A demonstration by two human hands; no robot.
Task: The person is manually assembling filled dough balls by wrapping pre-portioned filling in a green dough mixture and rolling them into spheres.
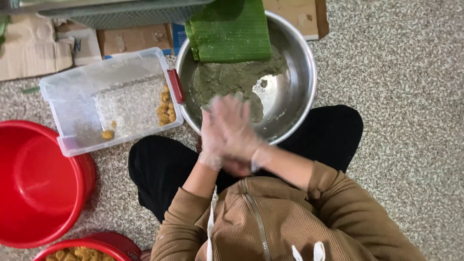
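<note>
While the person sat on the floor point(411, 96), the left hand point(212, 137) and right hand point(237, 128), in thin clear gloves, were pressed palm to palm over the near rim of the steel bowl point(302, 82); whether dough lay between them could not be told. Grey-green dough point(227, 79) sat in the bowl, within reach, under a stack of folded green leaves point(232, 31). A clear plastic box point(72, 87) with yellow lumps point(166, 108) stood just beside the bowl; a red basin point(38, 183) lay farther left.
</note>
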